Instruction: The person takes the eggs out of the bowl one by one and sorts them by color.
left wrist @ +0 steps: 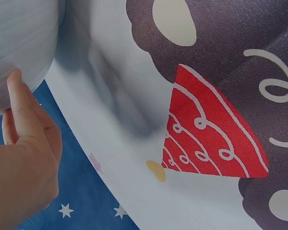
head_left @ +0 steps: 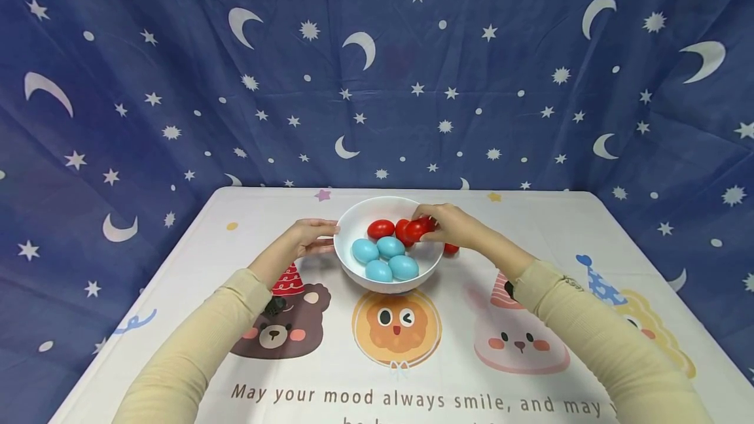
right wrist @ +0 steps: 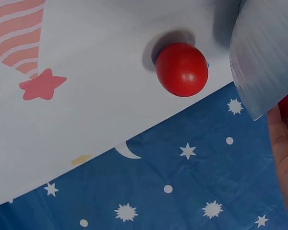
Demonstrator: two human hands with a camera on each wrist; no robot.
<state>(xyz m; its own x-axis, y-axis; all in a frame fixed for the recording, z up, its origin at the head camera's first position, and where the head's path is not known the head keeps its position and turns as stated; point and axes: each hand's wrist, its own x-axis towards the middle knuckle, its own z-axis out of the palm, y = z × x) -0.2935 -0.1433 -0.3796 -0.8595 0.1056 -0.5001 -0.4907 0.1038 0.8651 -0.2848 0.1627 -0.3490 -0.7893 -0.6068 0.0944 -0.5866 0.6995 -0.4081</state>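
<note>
A white bowl [head_left: 347, 267] stands near the far side of the table, with several light blue eggs [head_left: 379, 271] and red eggs [head_left: 381, 229] inside. My right hand [head_left: 452, 224] reaches over the bowl's right rim and holds a red egg [head_left: 419, 229] among the others. At the left rim, the straight fingers of my left hand [head_left: 309, 235] touch the bowl's outer wall. Another red egg [right wrist: 182, 69] lies on the table just outside the bowl, partly hidden by my right hand in the head view. The left wrist view shows my left hand [left wrist: 26, 148] against the bowl's side.
A white tablecloth [head_left: 194, 267] printed with cartoon animals and lettering covers the table. Behind its far edge hangs a blue curtain [head_left: 400, 116] with moons and stars.
</note>
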